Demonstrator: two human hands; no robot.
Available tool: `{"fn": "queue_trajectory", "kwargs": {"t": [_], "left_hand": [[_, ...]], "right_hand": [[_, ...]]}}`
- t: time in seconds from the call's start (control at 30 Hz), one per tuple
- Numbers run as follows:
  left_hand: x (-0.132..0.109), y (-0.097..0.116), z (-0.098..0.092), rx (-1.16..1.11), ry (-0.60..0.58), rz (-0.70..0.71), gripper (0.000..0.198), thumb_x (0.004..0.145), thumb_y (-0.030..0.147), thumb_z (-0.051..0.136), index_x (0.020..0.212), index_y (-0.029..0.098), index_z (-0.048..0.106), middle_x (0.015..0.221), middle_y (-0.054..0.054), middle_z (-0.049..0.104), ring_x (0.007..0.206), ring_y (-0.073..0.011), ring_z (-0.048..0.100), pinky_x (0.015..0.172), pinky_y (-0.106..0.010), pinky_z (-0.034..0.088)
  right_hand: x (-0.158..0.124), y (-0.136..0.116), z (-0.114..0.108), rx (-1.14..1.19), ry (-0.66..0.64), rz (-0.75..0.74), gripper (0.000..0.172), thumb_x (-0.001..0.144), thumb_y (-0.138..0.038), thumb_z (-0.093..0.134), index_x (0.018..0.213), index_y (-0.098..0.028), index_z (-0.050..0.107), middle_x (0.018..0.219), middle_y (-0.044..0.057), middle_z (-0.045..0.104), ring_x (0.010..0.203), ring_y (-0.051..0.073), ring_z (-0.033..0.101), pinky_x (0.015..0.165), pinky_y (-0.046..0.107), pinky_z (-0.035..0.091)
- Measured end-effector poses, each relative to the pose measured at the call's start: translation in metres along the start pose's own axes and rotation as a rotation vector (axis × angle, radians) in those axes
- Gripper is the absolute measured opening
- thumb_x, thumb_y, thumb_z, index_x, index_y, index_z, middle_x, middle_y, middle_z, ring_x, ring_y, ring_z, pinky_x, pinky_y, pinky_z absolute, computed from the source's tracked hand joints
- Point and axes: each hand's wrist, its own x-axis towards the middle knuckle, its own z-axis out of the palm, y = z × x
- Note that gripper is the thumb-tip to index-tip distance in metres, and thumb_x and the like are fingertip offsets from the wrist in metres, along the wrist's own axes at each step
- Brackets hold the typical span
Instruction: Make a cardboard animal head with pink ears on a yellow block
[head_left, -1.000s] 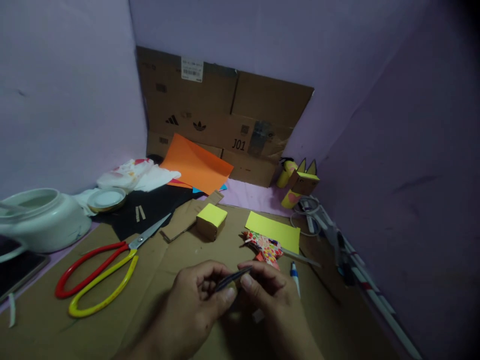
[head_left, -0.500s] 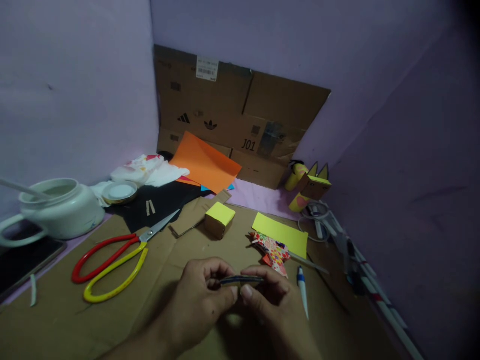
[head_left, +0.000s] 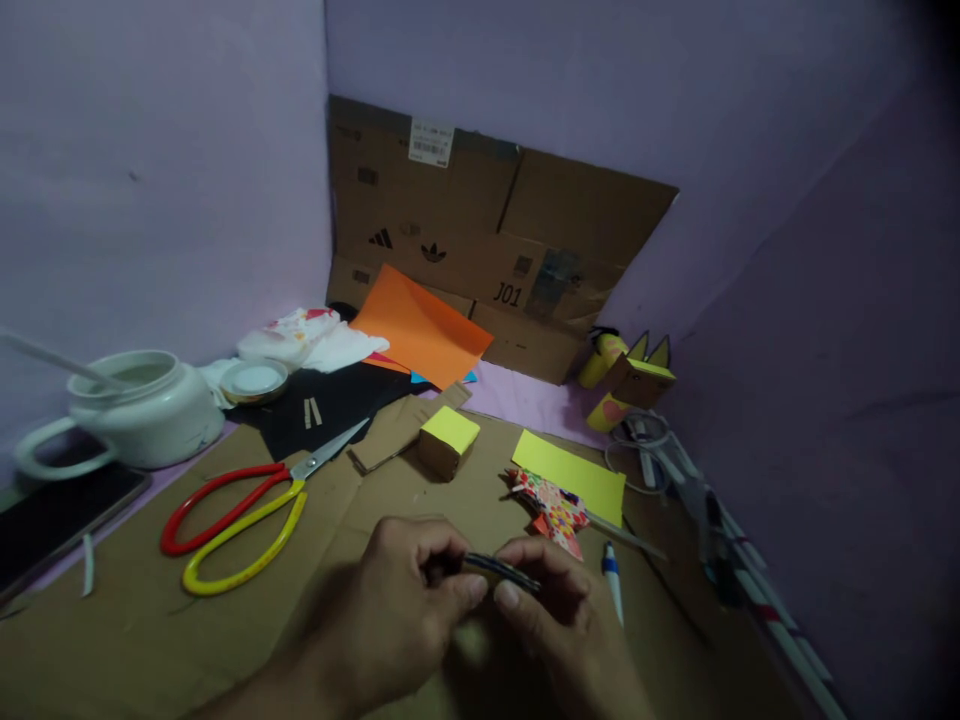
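Observation:
Both my hands meet low in the middle, above the brown cardboard sheet (head_left: pixel 135 640). My left hand (head_left: pixel 405 620) and my right hand (head_left: pixel 559 620) pinch a thin dark strip (head_left: pixel 499 570) between thumbs and fingers, one hand at each end. The strip lies nearly flat, tilted down a little to the right. Just beyond my right hand lies a patterned red paper piece (head_left: pixel 551 510), and a pen (head_left: pixel 615 590) rests to its right.
Red and yellow scissors (head_left: pixel 240 505) lie at left. A small yellow-topped box (head_left: pixel 448 442), a yellow paper sheet (head_left: pixel 570 475) and orange paper (head_left: pixel 420 330) lie farther back. A white pot (head_left: pixel 142 405) and a phone (head_left: pixel 52 515) sit far left. Cardboard (head_left: pixel 495 240) leans on the wall.
The strip in my fingers has turned from tilted up at the right to tilted slightly down at the right. The view has shifted a little, moving everything rightward in frame.

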Motion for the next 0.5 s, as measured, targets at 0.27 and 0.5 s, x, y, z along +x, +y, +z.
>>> {"fn": "queue_trajectory", "kwargs": {"t": [0.27,0.5], "left_hand": [[-0.002,0.000,0.001,-0.007,-0.027,0.103,0.011,0.071,0.025,0.059,0.065,0.017,0.055,0.063,0.003,0.047,0.058,-0.0122,0.043,0.051,-0.022,0.034],[-0.002,-0.001,-0.001,0.135,0.063,0.182,0.019,0.071,0.023,0.055,0.054,0.018,0.049,0.058,0.002,0.048,0.052,-0.0111,0.044,0.048,-0.022,0.032]], "right_hand": [[0.001,0.002,0.002,0.053,0.106,0.086,0.030,0.052,-0.043,0.088,0.063,-0.019,0.075,0.055,0.000,0.065,0.051,0.012,0.053,0.053,0.024,0.045],[0.002,0.012,0.000,0.124,-0.038,0.097,0.027,0.056,-0.039,0.087,0.071,-0.020,0.076,0.066,0.002,0.071,0.060,0.014,0.060,0.058,0.023,0.046]]}}
